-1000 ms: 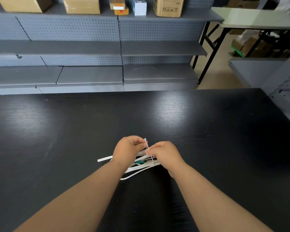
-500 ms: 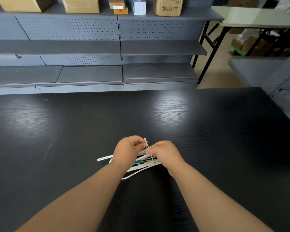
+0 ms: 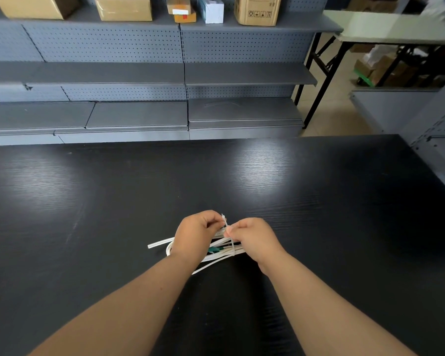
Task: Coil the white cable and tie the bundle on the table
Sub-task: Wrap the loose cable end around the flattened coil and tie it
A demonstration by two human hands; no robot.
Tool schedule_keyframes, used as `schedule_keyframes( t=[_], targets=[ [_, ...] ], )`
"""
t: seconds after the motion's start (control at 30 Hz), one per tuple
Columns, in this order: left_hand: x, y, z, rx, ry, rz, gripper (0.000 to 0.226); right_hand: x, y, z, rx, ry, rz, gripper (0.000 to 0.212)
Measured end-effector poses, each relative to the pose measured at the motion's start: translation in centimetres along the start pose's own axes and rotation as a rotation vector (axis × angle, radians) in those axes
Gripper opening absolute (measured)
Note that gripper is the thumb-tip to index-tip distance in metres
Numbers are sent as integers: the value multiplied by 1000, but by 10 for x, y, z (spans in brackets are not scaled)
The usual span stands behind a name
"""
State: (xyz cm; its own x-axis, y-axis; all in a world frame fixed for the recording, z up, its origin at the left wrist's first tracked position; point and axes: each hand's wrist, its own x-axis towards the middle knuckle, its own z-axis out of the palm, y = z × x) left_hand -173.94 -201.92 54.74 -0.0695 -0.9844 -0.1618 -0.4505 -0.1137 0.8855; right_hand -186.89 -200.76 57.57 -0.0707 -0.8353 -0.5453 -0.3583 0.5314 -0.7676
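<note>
A coiled white cable [image 3: 211,259] with a green connector [image 3: 213,250] lies on the black table [image 3: 319,201], near its front middle. One loose cable end [image 3: 157,244] sticks out to the left. A thin white tie [image 3: 229,237] loops round the bundle, and its tail points up between my hands. My left hand [image 3: 197,233] pinches the tie near its top. My right hand [image 3: 252,238] pinches the tie just beside it, fingers curled. Both hands cover much of the bundle.
Grey pegboard shelving [image 3: 183,73] stands behind the table, with cardboard boxes [image 3: 123,7] on its top shelf. A folding table [image 3: 396,29] stands at the back right. A grey shelf unit [image 3: 442,140] borders the table's right edge.
</note>
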Motion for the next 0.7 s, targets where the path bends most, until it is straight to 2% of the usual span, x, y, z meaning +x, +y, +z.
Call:
schedule_keyframes(
  t=[0.2,0.37,0.5,0.7],
  targets=[
    [0,0,-1,-12,18,-7,23,2,1,-1,-18,-17,-2,19],
    [-2,0,-1,52,-36,31,26,2,4,-1,-16,-16,-39,15],
    [-2,0,-2,104,-58,61,19,3,6,0,-55,23,-95,14],
    [-2,-2,-5,144,-91,27,27,1,7,5,-60,99,-131,13]
  ],
)
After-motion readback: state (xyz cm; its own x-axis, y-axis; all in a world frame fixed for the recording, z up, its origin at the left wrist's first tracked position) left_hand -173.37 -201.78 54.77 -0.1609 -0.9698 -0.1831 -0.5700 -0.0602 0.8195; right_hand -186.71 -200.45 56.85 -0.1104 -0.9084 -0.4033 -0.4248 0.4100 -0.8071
